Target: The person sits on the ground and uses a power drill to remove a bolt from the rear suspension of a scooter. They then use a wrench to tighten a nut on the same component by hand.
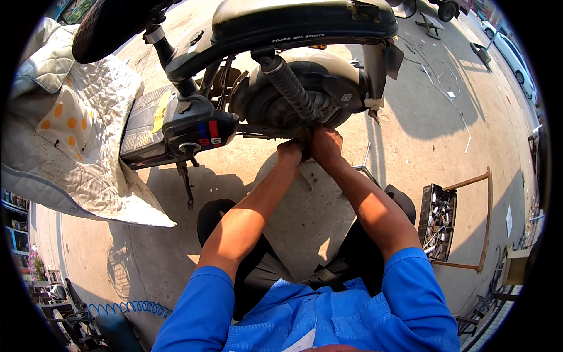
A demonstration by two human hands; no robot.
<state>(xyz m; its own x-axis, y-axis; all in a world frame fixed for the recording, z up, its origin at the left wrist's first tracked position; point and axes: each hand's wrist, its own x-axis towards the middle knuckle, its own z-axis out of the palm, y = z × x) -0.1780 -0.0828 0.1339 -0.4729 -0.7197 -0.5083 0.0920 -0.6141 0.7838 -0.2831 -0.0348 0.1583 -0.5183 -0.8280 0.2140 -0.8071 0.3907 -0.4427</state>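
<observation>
A dark electric scooter (302, 28) fills the upper middle, with its rear wheel (258, 97), a coiled shock absorber (287, 85) and a side housing (182, 126) in view. My left hand (290, 151) and my right hand (325, 142) are close together below the wheel, at the lower end of the shock absorber. Both hands have curled fingers round dark parts there; what exactly they hold is hidden.
A quilted cover (76, 146) drapes over the scooter's front. A metal toolbox (431, 217) with a rusty frame lies at right. Thin rods and wires lie on the concrete. A blue coiled hose (126, 307) is at lower left, parked cars (510, 58) at upper right.
</observation>
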